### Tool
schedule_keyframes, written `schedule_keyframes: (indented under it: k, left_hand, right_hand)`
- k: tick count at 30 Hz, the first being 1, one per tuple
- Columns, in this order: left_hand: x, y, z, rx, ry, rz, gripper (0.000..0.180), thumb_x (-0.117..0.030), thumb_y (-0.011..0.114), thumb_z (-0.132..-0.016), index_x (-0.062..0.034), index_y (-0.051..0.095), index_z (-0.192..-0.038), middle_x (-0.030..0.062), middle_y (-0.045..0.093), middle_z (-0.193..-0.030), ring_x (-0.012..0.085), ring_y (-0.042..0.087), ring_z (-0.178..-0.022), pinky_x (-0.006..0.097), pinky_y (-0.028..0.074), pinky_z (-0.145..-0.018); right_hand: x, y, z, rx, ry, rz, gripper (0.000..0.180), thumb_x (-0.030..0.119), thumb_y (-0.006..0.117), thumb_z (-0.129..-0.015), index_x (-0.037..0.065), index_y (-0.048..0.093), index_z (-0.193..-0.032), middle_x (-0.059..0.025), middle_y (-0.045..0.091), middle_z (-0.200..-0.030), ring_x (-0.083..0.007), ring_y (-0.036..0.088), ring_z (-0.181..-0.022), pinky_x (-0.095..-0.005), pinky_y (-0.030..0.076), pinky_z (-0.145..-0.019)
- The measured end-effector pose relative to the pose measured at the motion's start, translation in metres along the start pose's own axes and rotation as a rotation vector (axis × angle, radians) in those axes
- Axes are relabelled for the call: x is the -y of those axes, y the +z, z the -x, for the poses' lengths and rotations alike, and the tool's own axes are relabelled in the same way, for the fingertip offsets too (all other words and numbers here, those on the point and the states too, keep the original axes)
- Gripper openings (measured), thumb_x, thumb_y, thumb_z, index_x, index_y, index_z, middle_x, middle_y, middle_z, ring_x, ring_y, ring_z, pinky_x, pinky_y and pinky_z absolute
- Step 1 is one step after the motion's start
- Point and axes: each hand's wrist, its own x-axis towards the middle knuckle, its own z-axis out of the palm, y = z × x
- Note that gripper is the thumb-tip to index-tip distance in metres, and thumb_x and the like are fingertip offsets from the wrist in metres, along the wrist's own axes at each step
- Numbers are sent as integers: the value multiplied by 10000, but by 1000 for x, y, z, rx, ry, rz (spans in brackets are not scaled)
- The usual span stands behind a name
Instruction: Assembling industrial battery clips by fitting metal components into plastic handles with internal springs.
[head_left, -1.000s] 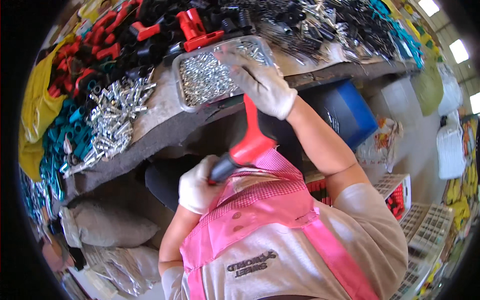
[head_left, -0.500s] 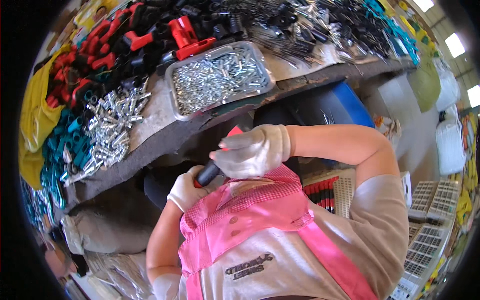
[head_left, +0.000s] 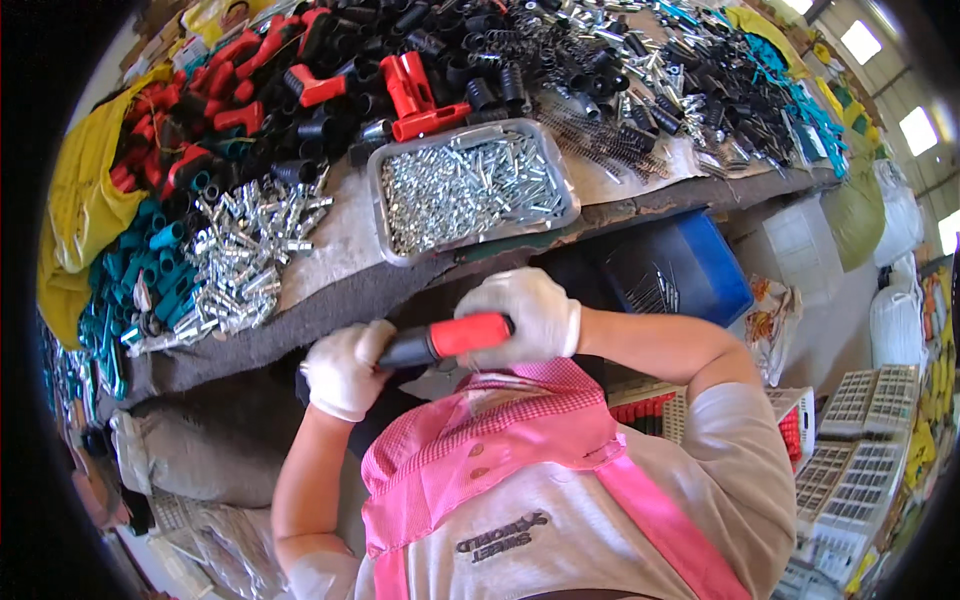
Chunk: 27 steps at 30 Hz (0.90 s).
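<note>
In front of my chest, a red and black cylindrical tool (head_left: pixel 468 334) lies almost level between my two gloved hands. My left hand (head_left: pixel 342 372) is closed round its black end. The fingers of my right hand (head_left: pixel 528 312) wrap the red end from above and behind, partly hidden by the tool. Beyond them, on the bench edge, stands a grey tray (head_left: pixel 378 215) holding many small shiny metal pins.
The bench (head_left: pixel 340 245) carries heaps of silver metal sleeves (head_left: pixel 235 245), teal housings (head_left: pixel 140 265), red housings (head_left: pixel 415 100), black sleeves and springs (head_left: pixel 600 130). A blue bin (head_left: pixel 718 265) with thin metal rods sits below its edge. Crates with red parts (head_left: pixel 640 410) stand at my right.
The tool has swung from a steep slant to nearly level, its red part now facing up. My left hand moved left and up; my right hand shifted right.
</note>
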Motion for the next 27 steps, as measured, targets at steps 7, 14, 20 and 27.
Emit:
schedule_keyframes:
  k: [7, 14, 20, 27]
  left_hand:
    - [-11, 13, -32, -750, -561, 1740, 593, -259, 483, -910, -48, 245, -1411, 151, 442, -1294, 278, 497, -1111, 430, 379, -994]
    - [-11, 25, -54, -405, -424, 2243, 533, -379, 454, -953, -70, 324, -1368, 26, 441, -904, 110, 423, -670, 262, 395, -556]
    - [-24, 52, -53, -298, -707, 2025, 508, -387, 487, -926, -64, 380, -1303, 58, 484, -870, 152, 499, -644, 296, 451, -534]
    - [-42, 59, -58, -80, -524, 1770, 512, -393, 520, -900, -16, 410, -1228, 85, 511, -760, 155, 508, -578, 271, 427, -526]
  right_hand:
    - [-10, -11, -8, -144, -274, -172, 610, 417, 692, -756, -29, 520, -1135, -192, 580, -1006, -395, 563, -891, -424, 463, -795]
    - [-216, -193, -20, -778, 600, 766, 275, 298, 469, -882, 104, 628, -993, -147, 627, -1065, -324, 618, -932, -419, 492, -829]
    - [-281, -251, -31, -158, 1104, 831, 480, 327, 597, -748, 78, 579, -1158, -190, 622, -1096, -341, 620, -967, -414, 483, -859]
    - [-282, -253, -9, -354, 904, 536, 278, 305, 654, -742, 68, 703, -880, -100, 686, -812, -195, 639, -701, -337, 504, -681]
